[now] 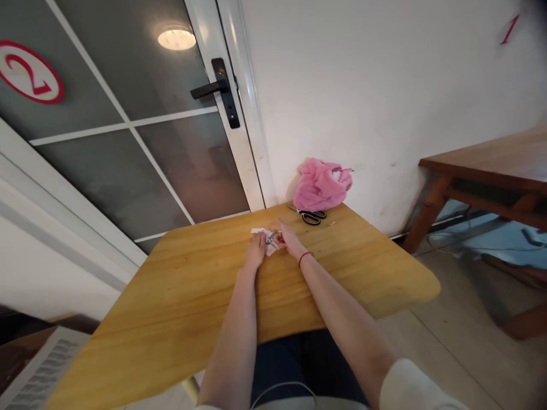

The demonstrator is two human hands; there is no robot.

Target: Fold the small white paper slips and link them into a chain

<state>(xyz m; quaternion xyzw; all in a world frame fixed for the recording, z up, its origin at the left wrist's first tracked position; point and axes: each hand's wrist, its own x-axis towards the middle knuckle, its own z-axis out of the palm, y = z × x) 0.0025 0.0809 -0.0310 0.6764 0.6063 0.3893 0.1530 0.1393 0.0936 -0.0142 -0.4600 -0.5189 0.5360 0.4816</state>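
Between left hand (255, 250) and right hand (289, 240), white paper (269, 249) is touched; whether either pinches cannot be told. Rightward, open tabletop (363, 262) is bounded by a rounded corner (429, 287).

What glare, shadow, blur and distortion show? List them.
In the head view: a round reflection glares on the door; the pink cloth shades the wall faintly; the door leans, likely wide-angle distortion; the brown table looks soft; detail on the white scrap is too small to make out.

Shop-like room: numbered glass door (141, 85), red wall numeral (510, 29).
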